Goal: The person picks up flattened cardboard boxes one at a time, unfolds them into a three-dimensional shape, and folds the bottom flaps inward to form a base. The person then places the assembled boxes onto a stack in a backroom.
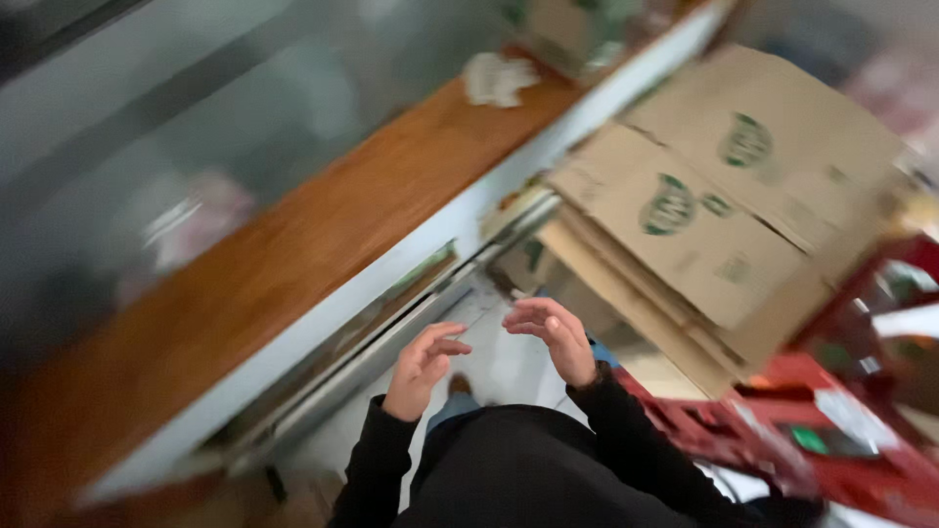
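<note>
I hold both hands up in front of my chest, over the narrow strip of pale floor (509,367) between a counter and a stack of boxes. My left hand (423,370) is loosely curled, fingers bent inward and thumb tucked toward them, and it grips nothing. My right hand (555,337) hangs a little higher, just beside the left but not touching it, with its fingers spread and drooping; it too is empty. Both of my arms are in black sleeves (626,445) that reach down to my wrists.

The thing nearest my right hand is a stack of flattened cardboard boxes (704,235), brown with round green marks printed on them, leaning over a red plastic crate (782,420) at my right side. The stack is near my right hand but not touching it. To my left runs a long wooden counter top (323,240) with a white front edge (391,269), slanting across the view. At its far end lies a crumpled white cloth (497,78). Behind the counter is a glass panel (196,147), and whatever sits behind it is too blurred to make out. The whole view is smeared with motion, so small details are lost.
</note>
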